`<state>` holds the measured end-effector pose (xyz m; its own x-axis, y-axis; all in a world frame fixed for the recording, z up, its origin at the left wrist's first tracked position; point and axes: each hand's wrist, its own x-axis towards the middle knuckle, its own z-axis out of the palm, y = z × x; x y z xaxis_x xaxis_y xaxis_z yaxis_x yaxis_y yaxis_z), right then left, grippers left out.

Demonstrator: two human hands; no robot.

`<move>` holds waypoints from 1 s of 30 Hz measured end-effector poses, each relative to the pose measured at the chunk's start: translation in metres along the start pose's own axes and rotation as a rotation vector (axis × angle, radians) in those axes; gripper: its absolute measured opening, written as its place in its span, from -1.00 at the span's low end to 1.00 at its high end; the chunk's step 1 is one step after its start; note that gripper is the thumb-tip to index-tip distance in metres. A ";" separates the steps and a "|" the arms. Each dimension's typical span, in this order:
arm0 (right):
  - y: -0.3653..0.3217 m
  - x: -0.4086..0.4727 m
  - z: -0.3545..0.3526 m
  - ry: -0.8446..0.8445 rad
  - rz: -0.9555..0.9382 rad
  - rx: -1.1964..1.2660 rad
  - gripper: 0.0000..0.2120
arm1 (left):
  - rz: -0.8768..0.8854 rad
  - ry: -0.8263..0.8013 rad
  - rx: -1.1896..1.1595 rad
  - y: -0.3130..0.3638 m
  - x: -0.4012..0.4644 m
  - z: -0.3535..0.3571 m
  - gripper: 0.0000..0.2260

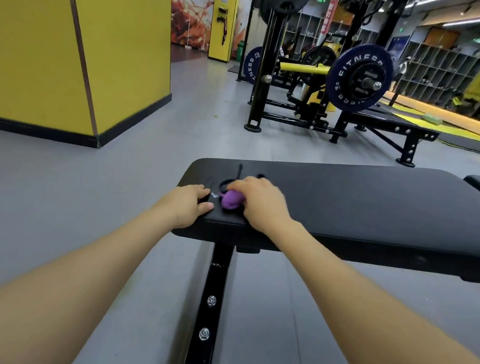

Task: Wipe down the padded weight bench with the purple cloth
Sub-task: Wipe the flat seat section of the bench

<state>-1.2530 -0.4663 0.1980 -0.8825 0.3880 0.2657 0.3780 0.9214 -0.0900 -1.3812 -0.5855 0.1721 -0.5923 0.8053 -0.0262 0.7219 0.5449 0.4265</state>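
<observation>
Right hand (pixel 263 203) clutches the bunched purple cloth (pixel 232 199) on the padded worktop (pixel 358 206); left hand (pixel 191 205) rests flat beside it, fingers relaxed.

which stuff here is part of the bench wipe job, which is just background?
Job:
- purple cloth, bunched in the right hand
- padded bench, black
- left hand, resting near the pad's left end

Background:
- weight rack with loaded plates
- second bench behind
- yellow pillar
- cubby shelves
</observation>
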 end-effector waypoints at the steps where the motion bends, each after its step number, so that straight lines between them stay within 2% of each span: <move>1: -0.001 -0.004 -0.001 -0.022 -0.037 0.022 -0.51 | 0.002 0.011 -0.003 0.001 -0.002 0.001 -0.54; 4: 0.028 -0.019 -0.018 -0.074 -0.025 0.019 -0.47 | -0.007 0.047 -0.025 0.003 -0.007 0.006 -0.57; 8: 0.086 -0.048 -0.045 0.044 0.295 -0.134 -0.50 | -0.017 0.101 -0.037 0.004 -0.010 0.012 -0.58; 10: 0.080 -0.056 -0.043 0.116 0.411 -0.160 -0.53 | -0.015 0.111 -0.037 0.003 -0.009 0.014 -0.59; 12: 0.045 -0.054 -0.029 0.157 0.367 -0.138 -0.56 | -0.010 0.111 -0.047 0.002 -0.008 0.016 -0.60; 16: -0.031 -0.047 0.002 0.137 0.125 -0.026 -0.61 | -0.011 0.131 -0.036 0.001 -0.008 0.016 -0.61; 19: -0.023 -0.050 -0.002 0.096 0.042 -0.016 -0.57 | 0.004 0.161 -0.038 0.004 -0.012 0.016 -0.64; 21: 0.007 -0.062 -0.011 0.095 0.081 -0.057 -0.55 | -0.005 0.169 -0.059 0.004 -0.013 0.016 -0.65; 25: 0.051 -0.090 -0.031 0.237 0.370 -0.192 -0.55 | -0.007 0.160 -0.085 0.000 -0.013 0.018 -0.62; 27: 0.037 -0.086 -0.026 0.257 0.417 -0.214 -0.59 | -0.006 0.162 -0.085 -0.001 -0.013 0.018 -0.62; 30: -0.014 -0.068 -0.004 0.217 0.313 -0.168 -0.63 | -0.004 0.160 -0.079 -0.003 -0.012 0.019 -0.62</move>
<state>-1.1978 -0.5059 0.1850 -0.6452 0.6189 0.4480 0.6748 0.7366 -0.0457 -1.3692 -0.5919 0.1541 -0.6489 0.7523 0.1141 0.6933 0.5227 0.4962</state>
